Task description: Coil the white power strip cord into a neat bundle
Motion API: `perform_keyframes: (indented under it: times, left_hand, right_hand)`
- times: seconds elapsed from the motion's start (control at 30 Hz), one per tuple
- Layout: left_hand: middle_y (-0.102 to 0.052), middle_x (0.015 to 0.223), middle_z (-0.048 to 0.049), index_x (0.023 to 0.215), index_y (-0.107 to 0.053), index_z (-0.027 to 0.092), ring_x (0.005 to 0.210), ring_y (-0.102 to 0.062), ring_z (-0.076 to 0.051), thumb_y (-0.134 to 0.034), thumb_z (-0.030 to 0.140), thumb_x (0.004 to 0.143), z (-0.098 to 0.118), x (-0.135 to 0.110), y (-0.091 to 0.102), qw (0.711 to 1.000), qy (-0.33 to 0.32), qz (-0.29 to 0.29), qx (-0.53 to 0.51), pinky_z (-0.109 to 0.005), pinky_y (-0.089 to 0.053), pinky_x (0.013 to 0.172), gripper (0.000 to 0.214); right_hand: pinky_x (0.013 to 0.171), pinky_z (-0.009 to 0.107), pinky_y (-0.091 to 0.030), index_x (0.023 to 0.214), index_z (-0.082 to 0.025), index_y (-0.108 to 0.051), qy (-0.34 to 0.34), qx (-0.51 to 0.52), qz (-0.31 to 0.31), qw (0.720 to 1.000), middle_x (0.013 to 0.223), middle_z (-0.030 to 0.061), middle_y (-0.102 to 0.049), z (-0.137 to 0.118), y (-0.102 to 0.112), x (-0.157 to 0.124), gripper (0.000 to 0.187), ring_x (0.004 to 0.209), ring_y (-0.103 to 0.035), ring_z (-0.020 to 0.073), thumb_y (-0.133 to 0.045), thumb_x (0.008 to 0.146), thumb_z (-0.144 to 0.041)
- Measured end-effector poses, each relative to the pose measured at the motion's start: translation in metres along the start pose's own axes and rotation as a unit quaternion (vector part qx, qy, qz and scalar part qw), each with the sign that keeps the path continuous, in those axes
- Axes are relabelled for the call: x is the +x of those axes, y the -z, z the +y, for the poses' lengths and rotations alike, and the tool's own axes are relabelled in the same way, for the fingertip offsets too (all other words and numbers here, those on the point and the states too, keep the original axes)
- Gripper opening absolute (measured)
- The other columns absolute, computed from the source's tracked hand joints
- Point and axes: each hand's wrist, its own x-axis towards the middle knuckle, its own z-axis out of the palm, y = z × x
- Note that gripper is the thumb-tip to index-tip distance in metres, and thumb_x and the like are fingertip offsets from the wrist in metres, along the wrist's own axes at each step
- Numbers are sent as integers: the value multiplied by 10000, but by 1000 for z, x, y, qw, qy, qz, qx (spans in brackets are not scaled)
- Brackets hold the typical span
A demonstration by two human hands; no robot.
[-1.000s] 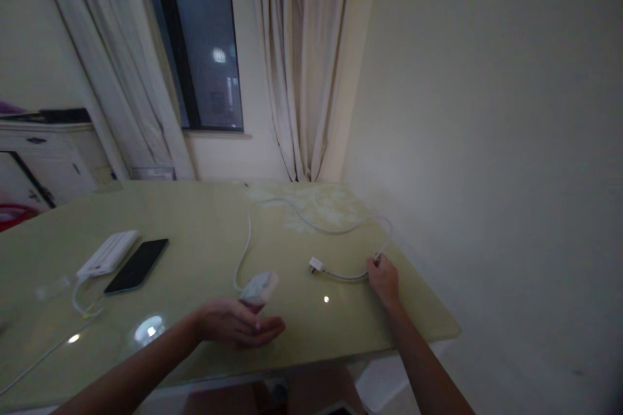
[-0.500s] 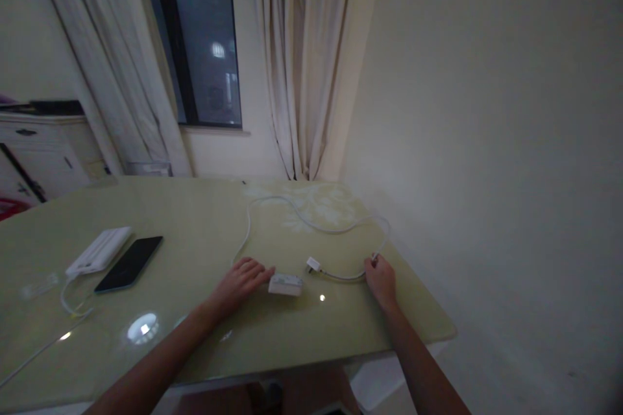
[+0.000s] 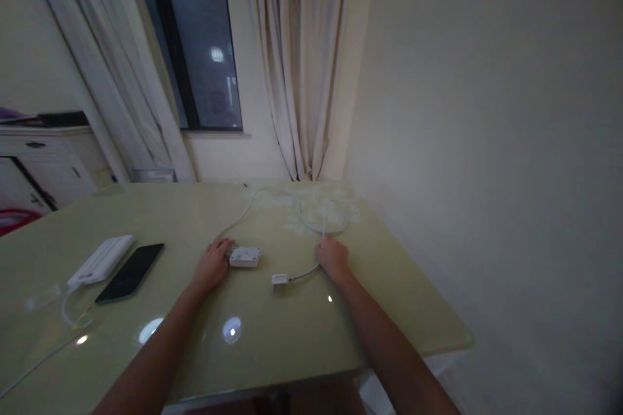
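A white power adapter block [image 3: 244,257] lies flat on the pale green table [image 3: 292,337]. My left hand [image 3: 213,264] rests against its left end, fingers curled round that end. A white cable [image 3: 292,204] runs from the block in a loop toward the back of the table and returns to my right hand [image 3: 332,257], which is closed on it. The cable's white plug [image 3: 279,279] lies on the table just left of my right hand, between my two hands.
A white power bank [image 3: 101,259] and a black phone [image 3: 129,272] lie side by side at the left, with a thin cable [image 3: 73,318] curling from the power bank. A wall stands close on the right. Curtains and a dark window are behind the table.
My left hand set the adapter block down and slid it left and back. My right hand drew the cable and plug leftward toward the middle, shrinking the loop.
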Motion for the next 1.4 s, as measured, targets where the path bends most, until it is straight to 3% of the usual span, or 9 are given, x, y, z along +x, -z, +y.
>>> perform_keyframes:
  times: [0.2,0.27,0.43,0.53,0.67,0.8,0.97,1.07,1.4]
  left_hand:
    - [-720,1245,-103,1266,-657,179,1191,-658,-249,-394,50,812,20,-14,18,993,25,102,-59,-421,-492,1074,540]
    - [-736,1211,-98,1217,-672,188,1158,-672,-239,-384,122,894,57,-16,23,987,-27,138,-79,-398,-511,1039,438]
    - [-789,1046,-37,1336,-637,250,995,-724,-210,-466,342,1014,186,-20,-1,967,-241,7,-84,-324,-528,933,377]
    - [-782,991,-37,1256,-677,249,847,-720,-204,-424,262,1032,227,-24,-18,950,-310,-10,-39,-314,-521,800,338]
    - [-720,902,-59,1162,-700,247,859,-680,-228,-486,144,976,206,-25,-10,927,-369,42,48,-368,-507,843,301]
    - [-713,1047,-67,1033,-729,251,1032,-667,-243,-495,55,926,157,-19,11,939,-319,111,67,-540,-347,1155,323]
    - [-715,1142,-48,973,-758,279,1201,-624,-251,-495,19,907,144,-14,8,954,-265,141,14,-639,-84,1252,376]
    - [-732,1101,-26,913,-762,287,1179,-637,-230,-540,33,916,154,-16,-4,949,-285,130,-24,-621,-73,1254,337]
    - [-723,1121,-18,831,-721,265,1200,-622,-214,-623,118,938,173,-22,-13,943,-312,109,-36,-552,-245,1182,206]
  right_hand:
    - [769,298,-483,1602,-117,-315,-4,170,57,984,1011,141,-745,11,-6,11,729,917,-707,251,-519,910,-223]
    - [723,284,-466,1573,-148,-380,17,268,88,959,860,70,-711,14,-6,13,688,786,-668,216,-476,895,-214]
    - [535,227,-380,1578,-166,-286,40,543,188,817,636,-79,-454,6,-3,10,704,519,-443,136,-438,910,-328]
    - [526,210,-385,1576,-193,-207,15,580,239,778,711,-71,-427,15,3,13,697,536,-436,124,-420,935,-366]
    - [758,273,-513,1585,-135,-149,-115,455,313,825,1071,113,-568,56,20,30,737,877,-609,189,-410,907,-262]
    - [996,463,-453,1577,-76,-280,-281,256,331,864,1430,299,-420,92,32,36,785,1269,-498,375,-499,827,-153]
    - [1148,518,-282,1490,-189,-492,-35,-9,240,970,1566,197,-389,73,22,27,602,1418,-373,363,-554,891,-188]
    - [1130,459,-323,1370,-166,-596,121,-76,107,984,1422,195,-547,44,13,36,442,1316,-489,316,-568,953,-312]
    - [982,370,-472,1209,-93,-688,69,-88,-3,994,1163,230,-699,13,17,129,316,1124,-666,267,-466,989,-142]
